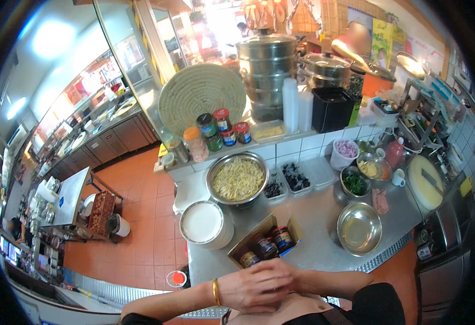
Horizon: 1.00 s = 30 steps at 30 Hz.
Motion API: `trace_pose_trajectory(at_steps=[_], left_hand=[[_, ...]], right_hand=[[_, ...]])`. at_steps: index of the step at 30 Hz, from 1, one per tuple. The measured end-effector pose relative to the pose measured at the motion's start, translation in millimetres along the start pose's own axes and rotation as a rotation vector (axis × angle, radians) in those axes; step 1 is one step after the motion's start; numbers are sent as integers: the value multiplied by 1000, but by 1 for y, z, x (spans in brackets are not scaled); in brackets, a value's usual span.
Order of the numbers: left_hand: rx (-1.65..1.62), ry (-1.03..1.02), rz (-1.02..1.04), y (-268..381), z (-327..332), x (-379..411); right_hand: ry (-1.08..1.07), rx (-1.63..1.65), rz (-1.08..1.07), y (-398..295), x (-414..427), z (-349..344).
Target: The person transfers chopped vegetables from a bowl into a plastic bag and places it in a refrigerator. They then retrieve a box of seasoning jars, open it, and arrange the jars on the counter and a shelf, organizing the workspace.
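My left hand (247,290), with a gold bracelet at the wrist, lies against my right hand (284,271) close to my body. Their fingers overlap, and whatever may be between them is hidden. Just beyond the hands, an open cardboard box (293,227) rests on the steel counter (314,243). Inside it are several dark glass jars (283,239) with labels, one (248,259) partly at the near corner. A white round bucket (202,222) stands left of the box. Behind it is a steel bowl (209,185) of pale bean sprouts (238,178).
Shallow plastic trays (319,172) line the tiled wall. A shiny steel bowl (359,229) sits right, near chopped greens (354,181) and a round cutting board (418,178) bearing a cleaver (431,180). Jars (207,125) and a stacked steamer (266,77) occupy the ledge. Another person (353,40) is beyond.
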<state>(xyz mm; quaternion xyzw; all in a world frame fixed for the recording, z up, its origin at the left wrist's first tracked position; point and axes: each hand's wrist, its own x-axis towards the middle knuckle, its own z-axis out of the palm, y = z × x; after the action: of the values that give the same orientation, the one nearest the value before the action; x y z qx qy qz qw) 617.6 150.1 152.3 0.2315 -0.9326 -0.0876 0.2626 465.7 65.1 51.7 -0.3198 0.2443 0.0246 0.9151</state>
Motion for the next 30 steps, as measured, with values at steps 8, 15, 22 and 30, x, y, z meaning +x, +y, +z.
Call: trace_pose_trajectory(at_steps=[8, 15, 22, 30], left_hand=[[-71, -45, 318, -20, 33, -6], [-242, 171, -85, 6, 63, -21], [-219, 267, -239, 22, 68, -19], [-167, 356, -428, 30, 82, -23]], right_hand=[[26, 41, 139, 28, 6, -4], [96, -156, 18, 77, 16, -24], [142, -354, -219, 112, 15, -45], [150, -727, -306, 87, -13, -23]])
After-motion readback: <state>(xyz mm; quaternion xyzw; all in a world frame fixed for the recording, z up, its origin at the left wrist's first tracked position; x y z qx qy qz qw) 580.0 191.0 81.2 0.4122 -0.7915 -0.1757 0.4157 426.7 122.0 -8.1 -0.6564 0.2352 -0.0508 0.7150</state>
